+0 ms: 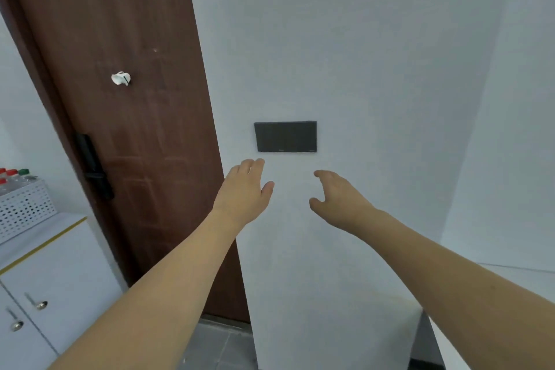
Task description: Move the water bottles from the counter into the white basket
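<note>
Judging the task as late or near its end, though not able to confirm it. Showing several water bottles [13,177] already standing in the white basket [24,207] at the far left edge, red caps and one green cap poking above its perforated wall. Sitting on top of a white cabinet [60,264] with two round knobs, that basket, only partly in view, so not telling the full count inside.

Not showing the counter clearly: only a pale surface [510,285] cutting in at the near right, carrying no bottles in the visible part. Leaving open whether more bottles are waiting out of view.

Holding nothing, both hands. Reaching forward with the left hand [244,189], fingers relaxed and loosely together, thumb apart, in front of a white wall [375,54]. Hovering just beside it on the right, the right hand [339,194], fingers loosely curled downward, thumb spread, gripping nothing. Staying well apart from the basket, both of them, and facing away from it toward the wall, below a dark rectangular panel [285,137].

Standing between the basket and the hands, a brown door [135,129] with a black handle [94,165] and a small white hook [121,78].
</note>
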### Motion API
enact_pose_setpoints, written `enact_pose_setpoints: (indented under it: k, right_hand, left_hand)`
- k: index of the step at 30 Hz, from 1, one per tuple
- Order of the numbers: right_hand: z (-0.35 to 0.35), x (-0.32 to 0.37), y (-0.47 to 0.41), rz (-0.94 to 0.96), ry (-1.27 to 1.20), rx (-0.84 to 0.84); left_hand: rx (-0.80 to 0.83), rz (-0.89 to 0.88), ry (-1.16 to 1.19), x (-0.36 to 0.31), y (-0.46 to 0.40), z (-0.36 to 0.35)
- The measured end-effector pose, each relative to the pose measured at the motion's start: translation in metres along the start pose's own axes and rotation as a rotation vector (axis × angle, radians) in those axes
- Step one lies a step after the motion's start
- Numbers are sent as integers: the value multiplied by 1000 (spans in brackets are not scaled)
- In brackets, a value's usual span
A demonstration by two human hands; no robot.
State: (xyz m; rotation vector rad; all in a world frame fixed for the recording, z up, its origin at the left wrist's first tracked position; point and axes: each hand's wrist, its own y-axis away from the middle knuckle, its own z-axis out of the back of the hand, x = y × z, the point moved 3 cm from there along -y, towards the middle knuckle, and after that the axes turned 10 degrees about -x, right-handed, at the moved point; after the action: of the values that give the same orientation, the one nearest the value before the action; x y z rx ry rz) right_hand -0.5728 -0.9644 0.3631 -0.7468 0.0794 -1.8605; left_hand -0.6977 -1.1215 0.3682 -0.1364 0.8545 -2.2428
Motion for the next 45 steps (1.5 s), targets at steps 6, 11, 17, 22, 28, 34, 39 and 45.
enact_pose_setpoints:
  k: [6,11,17,22,28,34,39,45]
  right_hand:
    - [65,-79,41,-26,-19,-34]
    - [139,-163,81,-27,-6,-46]
    - [216,-234,110,-23,14,-63]
    - [243,-278,135,-23,-7,-42]
    - [289,-354,173,-60,-2,-37]
    - [350,-452,227,-75,-16,-52]
    - [399,-539,271,-123,-30,-18]
    - [429,-597,301,-129,-52,1]
  left_hand:
    - [-7,-41,-1,-108,5,-1]
    - [-51,-20,18,-213,20,-9]
    - [-52,-21,44,-322,29,-15]
    - [-20,-39,46,-388,30,-30]
    - [16,-21,40,-472,49,-48]
    - [-12,0,27,-577,72,-58]
    - [21,24,50,-681,105,-80]
    - [74,23,76,-762,120,-109]
